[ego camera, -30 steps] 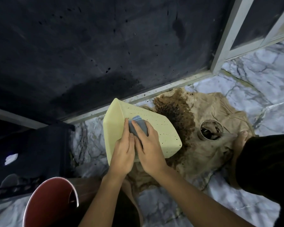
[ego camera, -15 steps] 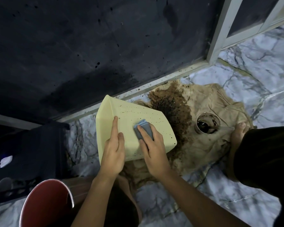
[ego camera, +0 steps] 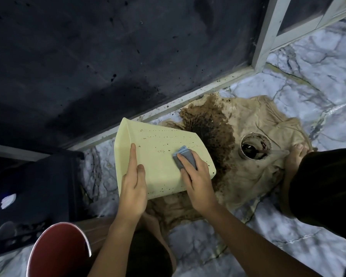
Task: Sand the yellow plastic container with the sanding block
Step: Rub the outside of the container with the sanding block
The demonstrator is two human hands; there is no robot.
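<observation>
A pale yellow plastic container (ego camera: 160,140) lies on its side on the floor, speckled with dark spots. My left hand (ego camera: 133,182) rests on its near left part, fingers pressing it down. My right hand (ego camera: 196,176) presses a grey-blue sanding block (ego camera: 183,157) against the container's upper face, toward its right end. Only the block's upper corner shows past my fingers.
A stained beige cloth (ego camera: 254,176) lies under and right of the container, with a small cup of dark liquid (ego camera: 255,146) on it. A red bucket (ego camera: 56,250) stands at the lower left. A dark wall (ego camera: 108,56) is behind. My knee and foot (ego camera: 296,158) are on the right.
My right hand has slid the sanding block rightward along the container's face. My left hand has spread away from it and stays on the container's left part.
</observation>
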